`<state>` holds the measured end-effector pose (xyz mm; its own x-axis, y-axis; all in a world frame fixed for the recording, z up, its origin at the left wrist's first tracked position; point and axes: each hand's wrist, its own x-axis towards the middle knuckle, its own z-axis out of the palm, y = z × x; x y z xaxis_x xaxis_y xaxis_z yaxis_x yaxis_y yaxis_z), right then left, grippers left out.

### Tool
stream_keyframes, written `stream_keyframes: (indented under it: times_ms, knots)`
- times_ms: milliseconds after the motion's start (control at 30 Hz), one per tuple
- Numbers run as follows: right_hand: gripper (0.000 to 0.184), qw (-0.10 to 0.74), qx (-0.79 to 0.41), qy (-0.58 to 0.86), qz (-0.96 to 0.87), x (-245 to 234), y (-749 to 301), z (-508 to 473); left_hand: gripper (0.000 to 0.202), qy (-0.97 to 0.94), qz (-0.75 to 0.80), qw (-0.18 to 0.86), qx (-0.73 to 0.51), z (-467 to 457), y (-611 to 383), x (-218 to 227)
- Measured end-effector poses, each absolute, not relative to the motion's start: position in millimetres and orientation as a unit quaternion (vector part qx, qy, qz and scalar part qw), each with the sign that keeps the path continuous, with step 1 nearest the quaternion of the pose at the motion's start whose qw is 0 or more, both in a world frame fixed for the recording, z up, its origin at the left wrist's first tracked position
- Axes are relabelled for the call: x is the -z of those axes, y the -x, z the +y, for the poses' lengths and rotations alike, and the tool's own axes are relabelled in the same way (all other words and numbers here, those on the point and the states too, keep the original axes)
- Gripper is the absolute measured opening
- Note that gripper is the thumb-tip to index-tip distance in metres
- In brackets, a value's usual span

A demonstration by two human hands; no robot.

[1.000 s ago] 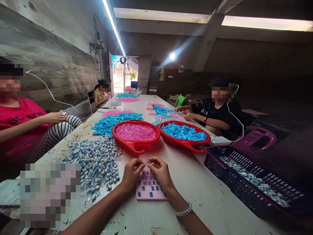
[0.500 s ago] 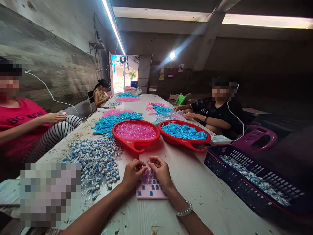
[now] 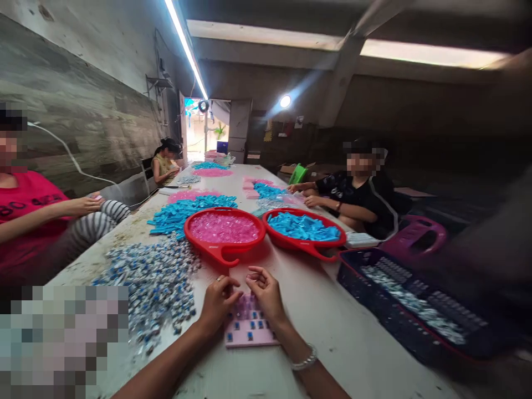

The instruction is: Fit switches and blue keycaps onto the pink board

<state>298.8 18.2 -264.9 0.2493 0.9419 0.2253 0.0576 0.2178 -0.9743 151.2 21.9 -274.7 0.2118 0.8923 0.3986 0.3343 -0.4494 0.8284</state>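
"Pink rectangular plastic keyboard plate (image 3: 249,335), where is it lying?"

"Flat on the white-painted wooden table (image 3: 320,327), directly under both hands, with rows of blue-stemmed keyboard switches (image 3: 250,336) seated in it."

"What has just changed?"

"The whole view has swung slightly and smeared, and the hands have drawn a little further apart above the plate."

"And the hands themselves?"

"The left hand (image 3: 216,303), with a ring on it, is curled, its fingertips gathered toward the plate. The right hand (image 3: 266,293), with a silver bead bracelet (image 3: 304,359) at the wrist, is loosely curled, its fingers slightly spread. Neither is pressed flat. With this blur, I can't tell whether either is pinching a switch."

"What's around them?"

"A heap of loose switches (image 3: 153,291) lies just beside the plate on the left. Ahead are two red plastic trays, one of pink parts (image 3: 208,249) and one of blue parts (image 3: 291,244). A dark plastic crate (image 3: 353,282) sits to the right."
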Motion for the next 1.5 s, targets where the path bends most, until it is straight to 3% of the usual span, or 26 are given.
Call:
stream_keyframes:
  times_ms: [67,133,267,667,767,833,900,1000,1167,1367,1500]
  knots:
    - [0.052,0.574,-0.29,0.537,-0.546,253,-304,32,0.014,-0.719,0.414,0.318,-0.459,22,-150,276]
    - [0.068,0.49,-0.232,0.567,-0.62,237,-311,50,0.016,-0.727,0.42,0.313,-0.444,26,-148,279]
    - [0.072,0.329,-0.221,0.595,-0.699,215,-322,80,0.019,-0.755,0.422,0.268,-0.425,33,-144,285]
    - [0.088,0.304,-0.247,0.588,-0.708,220,-321,81,0.025,-0.8,0.395,0.273,-0.361,21,-149,275]
    - [0.089,0.333,-0.343,0.549,-0.686,221,-324,65,0.019,-0.803,0.397,0.281,-0.346,21,-150,275]
    - [0.083,0.375,-0.456,0.485,-0.644,227,-330,50,0.018,-0.788,0.397,0.299,-0.363,22,-150,277]
    - [0.059,0.41,-0.517,0.443,-0.607,237,-338,36,0.02,-0.769,0.399,0.32,-0.383,24,-151,278]
    - [0.031,0.467,-0.469,0.472,-0.582,255,-349,23,0.024,-0.754,0.407,0.332,-0.394,26,-151,279]
    - [0.025,0.568,-0.341,0.518,-0.542,271,-349,19,0.022,-0.786,0.406,0.288,-0.367,28,-149,278]
    - [0.017,0.497,-0.274,0.543,-0.619,268,-340,10,0.024,-0.795,0.413,0.284,-0.341,31,-146,275]
    - [0.017,0.508,-0.282,0.54,-0.609,268,-337,7,0.023,-0.777,0.421,0.304,-0.356,28,-146,274]
